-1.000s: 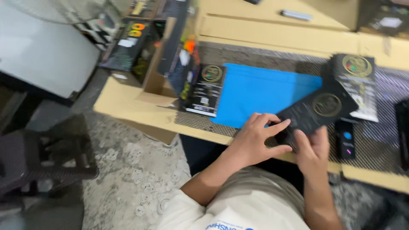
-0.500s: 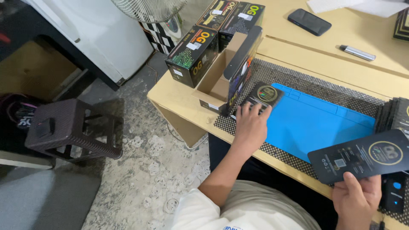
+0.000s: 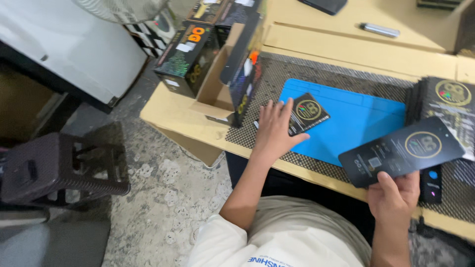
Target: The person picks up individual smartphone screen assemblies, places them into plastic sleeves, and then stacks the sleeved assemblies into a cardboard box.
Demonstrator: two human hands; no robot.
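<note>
While the left hand (image 3: pixel 275 129) was spread flat with its fingers open, it was pressed onto a small black flat pack (image 3: pixel 303 114) that lay at the left end of the blue mat (image 3: pixel 357 121), near the front edge of the cardboard-covered table (image 3: pixel 346 52). A second, larger black flat pack (image 3: pixel 408 149) was gripped at its lower edge by the closed right hand (image 3: pixel 394 197) and was held tilted above the front right part of the table, clear of the mat. A stack of similar black packs (image 3: pixel 448 99) was seen at the right edge, just behind the held one. An open cardboard carton (image 3: pixel 217 89) was set at the left front corner, with dark printed boxes (image 3: pixel 187 58) stood beside it. A grey marker (image 3: pixel 379 30) was laid toward the back edge. A small dark device with lit dots (image 3: pixel 430 184) was placed near the front edge, beside the right hand. A dark plastic stool (image 3: pixel 59 168) was seen on the floor, well apart from the table.
</note>
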